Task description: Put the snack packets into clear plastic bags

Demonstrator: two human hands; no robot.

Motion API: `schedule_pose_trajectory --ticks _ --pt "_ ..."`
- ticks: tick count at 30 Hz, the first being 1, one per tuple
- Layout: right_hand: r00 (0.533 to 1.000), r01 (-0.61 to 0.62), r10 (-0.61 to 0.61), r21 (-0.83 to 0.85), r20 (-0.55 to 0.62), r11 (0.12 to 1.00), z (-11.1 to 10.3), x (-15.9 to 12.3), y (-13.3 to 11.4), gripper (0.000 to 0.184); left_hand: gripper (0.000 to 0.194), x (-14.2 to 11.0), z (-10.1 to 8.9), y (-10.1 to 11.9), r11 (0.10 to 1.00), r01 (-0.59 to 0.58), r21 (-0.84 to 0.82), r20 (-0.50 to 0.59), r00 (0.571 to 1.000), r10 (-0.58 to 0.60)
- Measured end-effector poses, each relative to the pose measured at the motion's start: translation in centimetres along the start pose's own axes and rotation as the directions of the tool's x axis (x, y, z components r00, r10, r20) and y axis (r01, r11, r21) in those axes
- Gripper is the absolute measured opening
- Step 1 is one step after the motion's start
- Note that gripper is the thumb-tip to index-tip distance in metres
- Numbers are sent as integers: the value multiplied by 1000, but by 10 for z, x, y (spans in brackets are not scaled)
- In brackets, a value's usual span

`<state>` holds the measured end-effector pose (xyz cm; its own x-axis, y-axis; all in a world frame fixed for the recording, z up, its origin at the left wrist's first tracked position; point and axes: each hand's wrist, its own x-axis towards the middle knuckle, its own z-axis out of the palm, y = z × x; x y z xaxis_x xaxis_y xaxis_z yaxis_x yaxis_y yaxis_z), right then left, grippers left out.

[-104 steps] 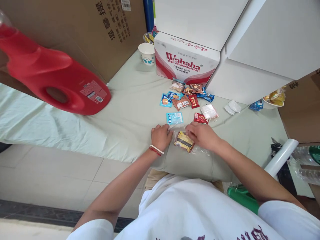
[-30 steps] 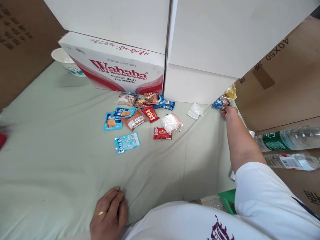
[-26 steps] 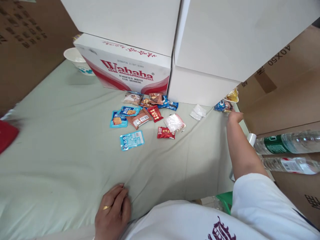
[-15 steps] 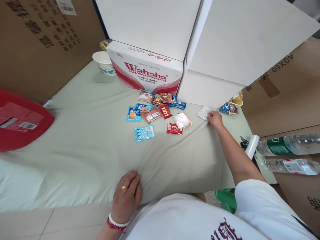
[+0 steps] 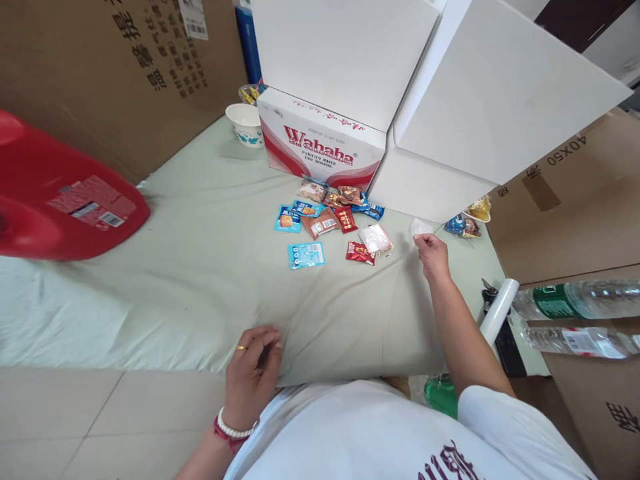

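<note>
At the right of the cloth, my right hand [image 5: 433,255] pinches a small, thin, whitish see-through wrapper [image 5: 421,227] by its near edge. To its left lies a white-and-pink packet [image 5: 375,238], overlapping a red snack packet [image 5: 361,253]. More wrapped snacks are bunched behind: a brown packet [image 5: 321,223], a second red packet [image 5: 345,219] and blue packets [image 5: 289,219]. A light-blue packet [image 5: 307,255] lies apart, nearer me. My left hand [image 5: 253,373] is loosely closed by the front edge of the cloth, thumb close to the curled fingers, with nothing visible in it.
A Wahaha carton [image 5: 320,147] and white boxes [image 5: 445,87] stand behind the snacks. A paper bowl [image 5: 247,127] sits at the back left, a red jug [image 5: 70,193] at left. On the right are a blue snack bag [image 5: 463,226], a white roll [image 5: 500,310] and plastic bottles [image 5: 580,300].
My right hand has drawn slightly back toward me, with the wrapper in its fingers. My left hand has turned a little, showing its thumb side. The view has shifted left.
</note>
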<state>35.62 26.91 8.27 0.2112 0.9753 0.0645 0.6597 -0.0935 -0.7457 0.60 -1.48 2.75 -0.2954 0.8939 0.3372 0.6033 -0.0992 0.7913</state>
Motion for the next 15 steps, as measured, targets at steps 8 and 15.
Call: schedule_pose_trajectory --ticks 8,15 --pt "735 -591 15 628 678 506 31 -161 -56 41 18 34 34 65 859 250 -447 229 960 -160" --pt "647 -582 -62 545 760 604 53 -186 -80 35 28 49 57 59 617 457 -641 379 887 -263"
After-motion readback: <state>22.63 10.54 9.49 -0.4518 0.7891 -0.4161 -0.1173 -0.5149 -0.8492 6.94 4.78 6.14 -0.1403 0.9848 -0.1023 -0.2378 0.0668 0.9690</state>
